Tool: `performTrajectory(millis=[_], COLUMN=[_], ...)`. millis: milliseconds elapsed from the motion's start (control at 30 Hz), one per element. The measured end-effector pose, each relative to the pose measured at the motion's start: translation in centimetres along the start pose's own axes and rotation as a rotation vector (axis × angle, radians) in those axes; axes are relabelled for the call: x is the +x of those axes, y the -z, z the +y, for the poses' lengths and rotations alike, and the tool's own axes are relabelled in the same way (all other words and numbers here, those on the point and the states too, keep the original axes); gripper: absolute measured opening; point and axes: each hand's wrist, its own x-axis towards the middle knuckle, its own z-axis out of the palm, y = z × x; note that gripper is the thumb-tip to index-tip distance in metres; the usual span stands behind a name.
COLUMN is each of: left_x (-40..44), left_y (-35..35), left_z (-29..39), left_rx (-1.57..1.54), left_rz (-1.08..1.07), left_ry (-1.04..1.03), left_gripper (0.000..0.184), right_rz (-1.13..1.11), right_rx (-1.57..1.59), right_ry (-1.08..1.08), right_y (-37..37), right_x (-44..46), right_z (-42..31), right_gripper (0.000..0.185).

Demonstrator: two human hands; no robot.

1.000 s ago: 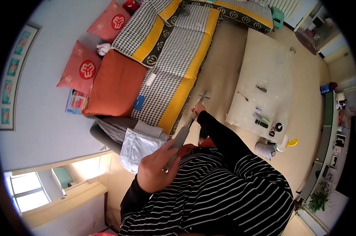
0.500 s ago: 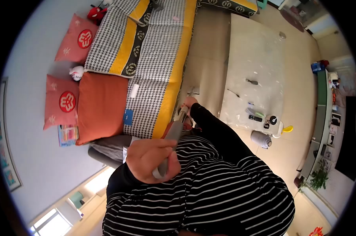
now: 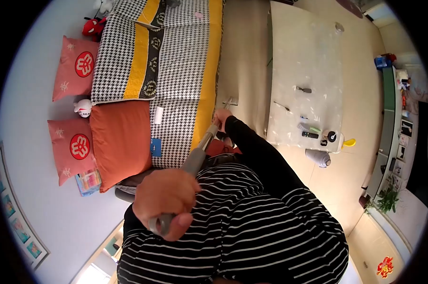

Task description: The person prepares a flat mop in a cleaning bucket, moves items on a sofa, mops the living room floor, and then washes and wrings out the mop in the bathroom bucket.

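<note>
A long grey-and-white pole of what looks like a flat mop (image 3: 195, 159) slants from near my chest down to the floor. My left hand (image 3: 163, 201) is wrapped round its top end, where a grey loop sticks out below the fingers. Farther down the pole, my right hand (image 3: 222, 118) is closed around the shaft, with the arm stretched forward. Beyond it a small flat head (image 3: 230, 102) shows at floor level between the sofa and the table; its details are too small to make out.
On the left runs a sofa with a houndstooth cover (image 3: 181, 71) and an orange cushion (image 3: 121, 142). At right stands a covered table (image 3: 304, 57) bearing a remote (image 3: 310, 135) and small items. A grey container (image 3: 318, 157) is by its near end. A cabinet (image 3: 388, 109) lines the wall.
My left hand and the pole's top have shifted left and down in view. My right hand has moved slightly left and up. The view itself has turned a little; both grips stay closed.
</note>
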Motion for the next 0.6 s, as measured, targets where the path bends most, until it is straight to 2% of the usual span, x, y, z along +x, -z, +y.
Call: performTrajectory(millis=[67,100,167,200,267,367,533,600], left_x=[0.1,-0.1,-0.7,-1.0,-2.0,-4.5,-6.8,-8.7], left_y=[-1.5,-2.2,-4.3,-5.1,-6.4,-7.9,-9.4,-9.8], left_z=[0.0,0.2,0.7,0.9,1.0,0.8,-0.9,-1.9], left_rx=[-0.007,0.028,0.107,0.135,0.19,0.289,0.347,0.356], left_rz=[-0.01,-0.009,0.071,0.116,0.204,0.345,0.537,0.635], left_ry=[0.002,-0.005,0.002,0.0,-0.005,0.102,0.168,0.194], left_gripper=[0.012,0.012,0.016,0.017,0.019,0.028,0.03,0.03], right_rz=[-0.072,-0.06,-0.027,-0.001,-0.011,-0.077,0.055,0.071], right_rx=[-0.407,-0.404,-0.278,-0.151,-0.056,-0.124,-0.149,-0.158], right_ry=[0.18,0.198,0.072,-0.082,-0.224,-0.235,-0.456,-0.452], right_y=[3.1,3.2,3.4,2.5,2.4,3.5,3.2,4.0], right_x=[7.3,7.1,6.0,2.4,0.2,1.1,-2.9,-1.5], right_z=[4.1,4.6,4.9,3.6,4.7,8.1,8.6,9.6], right_gripper=[0.015,0.015,0.01,0.009,0.013,0.015,0.015,0.016])
